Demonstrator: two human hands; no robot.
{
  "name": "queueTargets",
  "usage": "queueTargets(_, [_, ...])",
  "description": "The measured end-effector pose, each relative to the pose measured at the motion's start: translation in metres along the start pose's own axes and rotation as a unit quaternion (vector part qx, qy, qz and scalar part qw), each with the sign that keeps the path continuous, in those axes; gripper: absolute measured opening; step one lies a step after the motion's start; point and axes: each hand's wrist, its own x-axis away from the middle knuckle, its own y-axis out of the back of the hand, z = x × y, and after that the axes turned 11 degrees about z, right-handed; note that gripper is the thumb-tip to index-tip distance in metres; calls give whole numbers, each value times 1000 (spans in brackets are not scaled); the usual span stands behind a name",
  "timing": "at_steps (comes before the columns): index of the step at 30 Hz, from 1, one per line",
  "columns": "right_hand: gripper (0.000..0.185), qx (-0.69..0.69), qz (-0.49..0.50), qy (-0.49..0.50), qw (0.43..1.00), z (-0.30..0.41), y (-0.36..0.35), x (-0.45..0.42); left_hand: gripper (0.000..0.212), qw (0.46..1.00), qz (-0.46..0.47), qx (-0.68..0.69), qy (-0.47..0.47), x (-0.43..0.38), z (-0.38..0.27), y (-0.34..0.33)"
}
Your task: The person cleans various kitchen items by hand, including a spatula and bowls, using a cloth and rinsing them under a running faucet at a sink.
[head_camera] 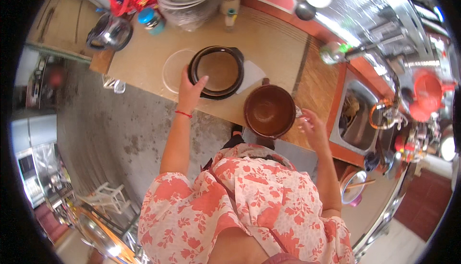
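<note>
My left hand (192, 89) grips the near-left rim of a round, dark brown glazed pot (235, 88) with a tan inside. That pot rests on the tan countertop, its small tab handle at the far right. With the fingers of my right hand (312, 125) I hold a reddish-brown glazed pot (269, 111) by its right side, where a whitish, shiny bit shows. This pot is over the counter's front edge, its hollow facing up and holding nothing visible. A flat white piece (251, 76) lies between the pots. A clear round disc (169, 70) is left of the dark pot.
Along the back stand a glass kettle (111, 33), a blue-lidded jar (151, 19), stacked bowls (189, 2) and a small bottle (230, 18). A metal sink (363, 114) with a tap (392, 114) is at the right. A white stool (110, 195) stands on the floor behind left.
</note>
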Motion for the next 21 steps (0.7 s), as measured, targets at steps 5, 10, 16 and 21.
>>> queueTargets(5, [69,-269,79,-156,947,15,-41,2,65,996,-3,-48,-81,-25,40,-1])
queueTargets(10, [61,-223,21,-91,970,11,-56,-11,63,976,-70,-187,-84,-14,30,-11])
queueTargets(16, [41,-93,-40,-75,992,-30,-16,-1,53,932,-79,-256,-243,46,-30,-41])
queueTargets(21, [28,185,-88,-35,978,-87,-22,12,53,860,198,-364,-297,76,-50,-76])
